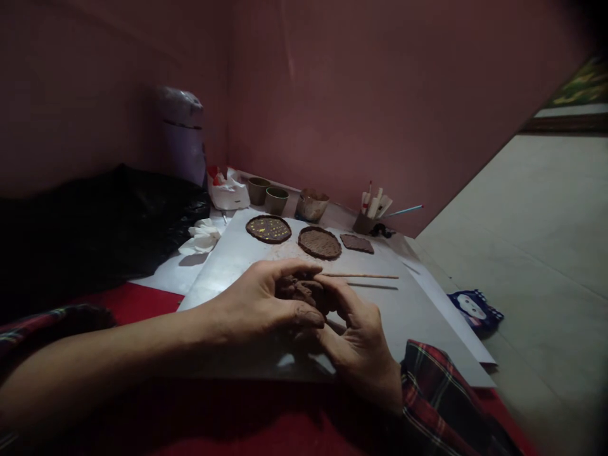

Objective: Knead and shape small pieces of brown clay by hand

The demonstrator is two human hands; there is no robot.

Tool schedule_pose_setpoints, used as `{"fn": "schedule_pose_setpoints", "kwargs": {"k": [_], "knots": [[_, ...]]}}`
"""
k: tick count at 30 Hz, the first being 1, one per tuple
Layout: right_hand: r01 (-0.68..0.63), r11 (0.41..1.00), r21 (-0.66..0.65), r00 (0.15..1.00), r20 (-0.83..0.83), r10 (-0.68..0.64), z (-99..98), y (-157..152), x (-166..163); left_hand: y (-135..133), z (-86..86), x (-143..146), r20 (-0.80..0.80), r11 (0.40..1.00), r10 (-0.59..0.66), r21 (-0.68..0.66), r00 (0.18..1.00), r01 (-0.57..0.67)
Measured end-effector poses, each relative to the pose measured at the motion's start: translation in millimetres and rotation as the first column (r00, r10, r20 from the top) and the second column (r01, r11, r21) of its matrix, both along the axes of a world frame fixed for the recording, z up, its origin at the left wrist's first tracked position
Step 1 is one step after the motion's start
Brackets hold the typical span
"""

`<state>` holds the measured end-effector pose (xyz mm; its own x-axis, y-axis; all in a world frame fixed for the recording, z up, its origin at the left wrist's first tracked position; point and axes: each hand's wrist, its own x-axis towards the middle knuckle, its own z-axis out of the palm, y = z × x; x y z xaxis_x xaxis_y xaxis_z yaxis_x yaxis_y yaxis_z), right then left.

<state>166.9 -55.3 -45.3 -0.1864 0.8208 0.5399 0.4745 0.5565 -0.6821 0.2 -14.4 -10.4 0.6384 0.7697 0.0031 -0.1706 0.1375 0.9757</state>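
Left grip [259, 304] and right grip [358, 342] press around a brown clay lump [304, 292] above a grey sheet [408, 310]; a thin stick [361, 275] lies just beyond.

A grey sheet [408, 304] lies on the floor [532, 240], partly over a red cloth [142, 301]. Cups [276, 200] stand behind the sheet, and a blue pouch [474, 309] lies beside it.

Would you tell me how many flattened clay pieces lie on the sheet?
3. A dotted disc far left, a textured disc beside it, a rectangular slab right of that. The left hand and right hand, holding a clay lump, may hide more.
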Motion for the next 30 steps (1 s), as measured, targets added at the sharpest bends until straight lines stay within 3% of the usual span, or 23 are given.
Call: {"fn": "schedule_pose_setpoints", "kwargs": {"k": [4, 12, 22, 30], "knots": [[-0.025, 1.0, -0.018, 1.0, 0.005, 0.025, 1.0, 0, 0, 0, 0.6, 0, 0.075, 0.988, -0.111, -0.102, 0.991, 0.118], [-0.024, 1.0, -0.012, 1.0, -0.014, 0.024, 3.4, -2, -1, 11, 4.3, -9, -0.072, 0.977, -0.106, 0.179, 0.992, 0.118], [-0.104, 0.994, 0.021, 0.994, -0.02, 0.104, 4.4, -2, 0, 10, 3.3, -10, -0.155, 0.951, -0.106, 0.272, 0.982, 0.146], [-0.061, 0.996, 0.067, 0.998, 0.017, 0.06, 7.8, -3, 0, 4, 3.1, -8, -0.133, 0.926, -0.037, 0.367, 0.99, 0.084]]}}
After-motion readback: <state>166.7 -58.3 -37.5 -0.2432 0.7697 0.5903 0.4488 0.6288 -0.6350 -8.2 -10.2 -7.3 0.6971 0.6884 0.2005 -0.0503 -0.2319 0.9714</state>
